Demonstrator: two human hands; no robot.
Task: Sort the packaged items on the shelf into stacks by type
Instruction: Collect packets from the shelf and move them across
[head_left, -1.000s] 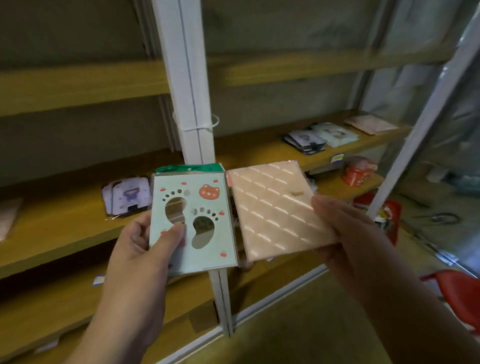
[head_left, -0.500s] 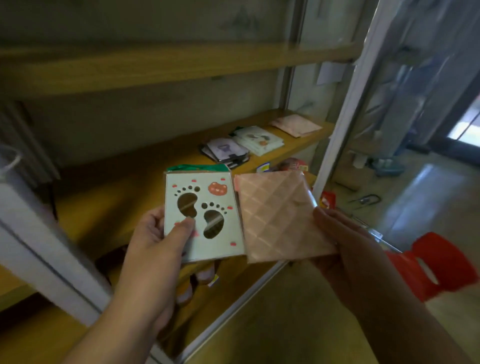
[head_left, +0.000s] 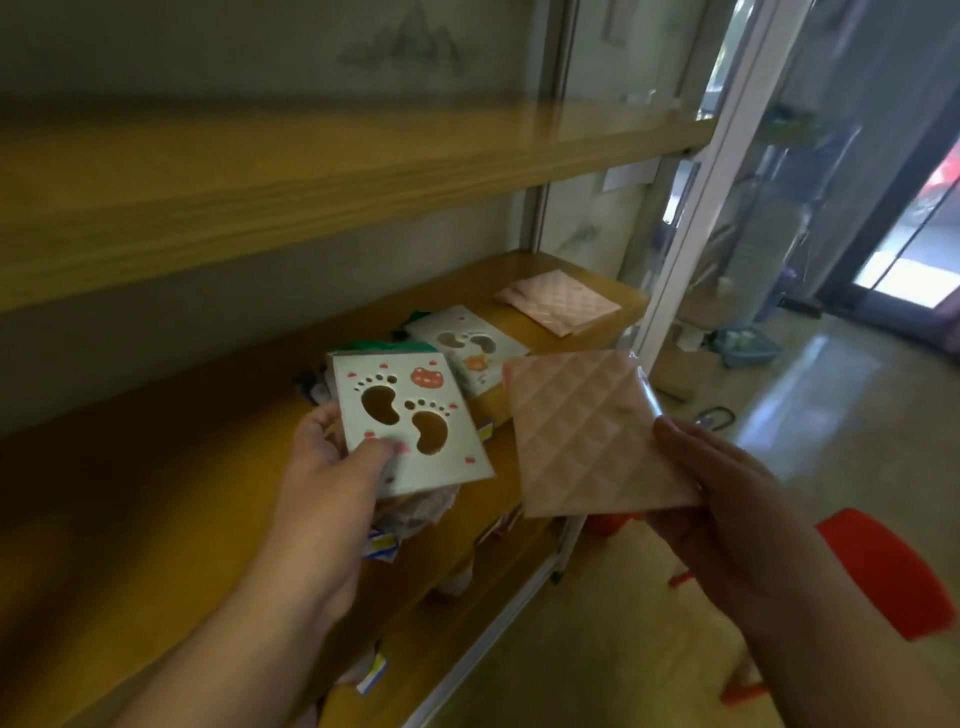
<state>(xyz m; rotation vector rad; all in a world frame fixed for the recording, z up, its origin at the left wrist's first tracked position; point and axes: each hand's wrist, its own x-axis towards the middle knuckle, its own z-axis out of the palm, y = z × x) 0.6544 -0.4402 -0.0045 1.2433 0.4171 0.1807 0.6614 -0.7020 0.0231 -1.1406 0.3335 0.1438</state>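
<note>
Wooden shelf (head_left: 171, 499) runs from lower left back to far right, ending at a white post (head_left: 691, 218); upper board (head_left: 311, 171) hangs low over it, leaving a shallow slot. Left stretch of the shelf is bare wood. Floor (head_left: 810, 395) right of the post is open, a red stool (head_left: 883, 571) at lower right.

Far right corner: pink stack (head_left: 558, 300), flat, near the front edge. Just left of it: footprint stack (head_left: 462, 345), near the front edge.

Left hand (head_left: 332, 488) reaches in from below, thumb across the lower left face of a footprint pack (head_left: 410, 421), gripping it above the shelf edge; long axis upright, green header away.

Right hand (head_left: 727, 499) pinches the lower right corner of a pink pad (head_left: 587, 436), held off the shelf front, turned diamond-wise, face up.
</note>
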